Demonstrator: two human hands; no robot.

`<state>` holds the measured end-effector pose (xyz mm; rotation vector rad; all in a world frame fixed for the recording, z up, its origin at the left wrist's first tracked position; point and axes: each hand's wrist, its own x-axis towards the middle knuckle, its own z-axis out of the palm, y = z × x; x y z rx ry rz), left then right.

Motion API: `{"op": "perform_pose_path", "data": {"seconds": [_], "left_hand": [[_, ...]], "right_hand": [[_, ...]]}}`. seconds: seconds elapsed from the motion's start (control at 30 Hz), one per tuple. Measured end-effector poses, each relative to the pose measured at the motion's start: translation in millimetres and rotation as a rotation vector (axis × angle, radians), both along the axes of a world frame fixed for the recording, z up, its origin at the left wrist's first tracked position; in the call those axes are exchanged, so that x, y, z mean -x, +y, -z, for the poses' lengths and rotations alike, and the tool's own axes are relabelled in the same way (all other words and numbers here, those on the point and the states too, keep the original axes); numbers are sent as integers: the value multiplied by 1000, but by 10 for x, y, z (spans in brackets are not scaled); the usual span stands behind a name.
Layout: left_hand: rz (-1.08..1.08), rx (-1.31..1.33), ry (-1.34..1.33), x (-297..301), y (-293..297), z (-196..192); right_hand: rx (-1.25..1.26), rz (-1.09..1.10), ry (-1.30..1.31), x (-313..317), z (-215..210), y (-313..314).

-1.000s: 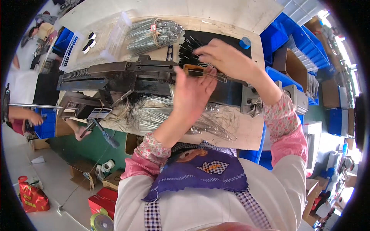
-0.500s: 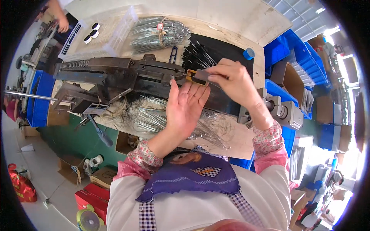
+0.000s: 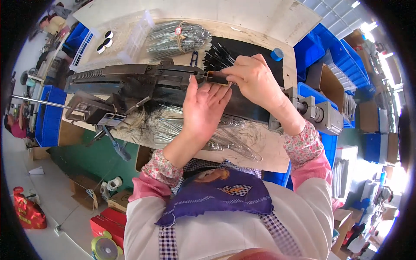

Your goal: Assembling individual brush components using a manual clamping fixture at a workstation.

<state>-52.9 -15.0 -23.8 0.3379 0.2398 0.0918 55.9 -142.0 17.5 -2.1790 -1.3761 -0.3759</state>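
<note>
My right hand (image 3: 255, 82) pinches the right end of a small dark rectangular piece (image 3: 218, 77) with a brown-yellow edge; its exact kind is unclear. My left hand (image 3: 203, 106) is palm up, with its fingers stretched out under the near side of that piece and its thumb raised at the left. Just left of the piece is the jaw end of a long dark metal bench machine (image 3: 173, 74). Behind my right hand, thin dark wire rods (image 3: 220, 54) lie on a black sheet (image 3: 264, 71). Bright wire rods (image 3: 167, 130) lie in a loose heap beside my left forearm.
A tied bundle of metal rods (image 3: 190, 37) and a clear plastic crate (image 3: 125, 45) stand at the back. A blue tape roll (image 3: 277, 54) sits on the black sheet. A metal cylinder fitting (image 3: 320, 123) juts out at right, near blue bins (image 3: 310, 50). A lever (image 3: 116, 145) hangs at left.
The brown-yellow, open-topped box shape seen between my hands now shows as a dark piece. My right hand has shifted slightly left and up. The left hand stays palm up beneath.
</note>
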Motion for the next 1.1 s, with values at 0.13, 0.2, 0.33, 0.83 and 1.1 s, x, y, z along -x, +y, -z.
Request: {"op": "perform_pose_path", "data": {"seconds": [0.13,0.2,0.33,0.83,1.1], "left_hand": [[59,-21,-68,-7,5,71],[53,0,-61,8,-2,77],[41,25,-89,21,5,51],[17,-26,36,90,90,-55],[-9,-111,36,-8,82,-44]], "right_hand": [[-16,-10,-66,-28,-27,-7],[2,-22,-98,136,-117,2],[-50,-6,-76,42,-64,61],[191,65,-226,417,-114,134],[300,101,-217,397,-69,40]]}}
